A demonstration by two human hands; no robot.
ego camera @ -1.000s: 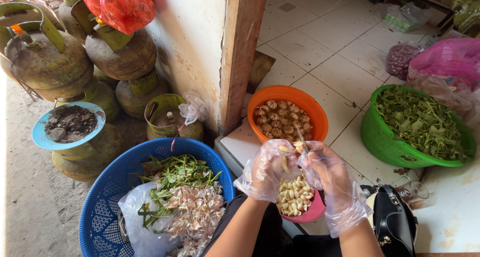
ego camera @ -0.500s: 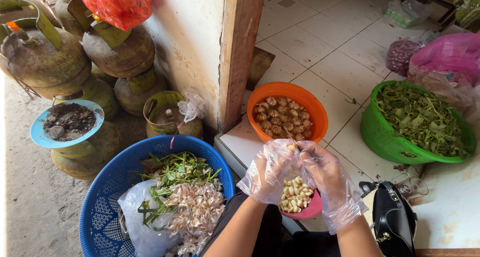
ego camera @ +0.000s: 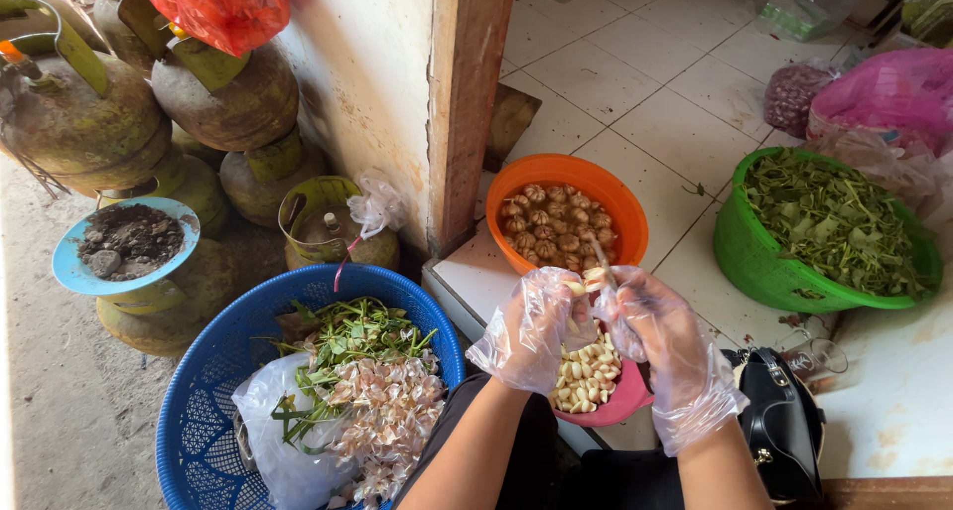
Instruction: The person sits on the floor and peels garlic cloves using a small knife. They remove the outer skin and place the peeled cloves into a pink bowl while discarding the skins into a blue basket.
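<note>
**Gloved hands on a garlic piece, over the pink bowl**

Packages and bags first:
- Red plastic bag (ego camera: 220,9), top left, sitting on the stacked green gas cylinders (ego camera: 84,123). Bulging, semi-sheer.
- Pink plastic bag (ego camera: 888,93), top right, behind the green bowl. A dark red mesh sack (ego camera: 791,95) just left of it on the tiled floor (ego camera: 635,83).
- Clear wrapped packet (ego camera: 799,9), greenish contents, far top right on the tiles. Too small to read detail.
- Small clear bag (ego camera: 375,204), knotted, on the rim of a green cylinder collar by the wooden post (ego camera: 467,103).
- White plastic sheet (ego camera: 273,431) lining part of the blue basket (ego camera: 213,371); green trimmings and papery garlic skins (ego camera: 382,421) on top.
- Black handbag (ego camera: 784,421), bottom right, beside the right forearm.

Bowls: orange bowl (ego camera: 566,212) with whole garlic heads, just beyond the hands. Green bowl (ego camera: 824,232) with leafy greens, right. Light blue dish (ego camera: 124,242) of dark soil on a cylinder, left.

Hands: both in loose clear plastic gloves. Left hand (ego camera: 531,331) and right hand (ego camera: 655,326) are close together, fingers closed narrow around a garlic piece (ego camera: 588,284) pinched between them. A thin blade-like item pokes up from the right hand; cannot tell exactly what.

The garlic piece sits between the fingertips, directly above the pink bowl (ego camera: 611,406) of peeled cloves (ego camera: 586,371), near the orange bowl's near rim.
</note>
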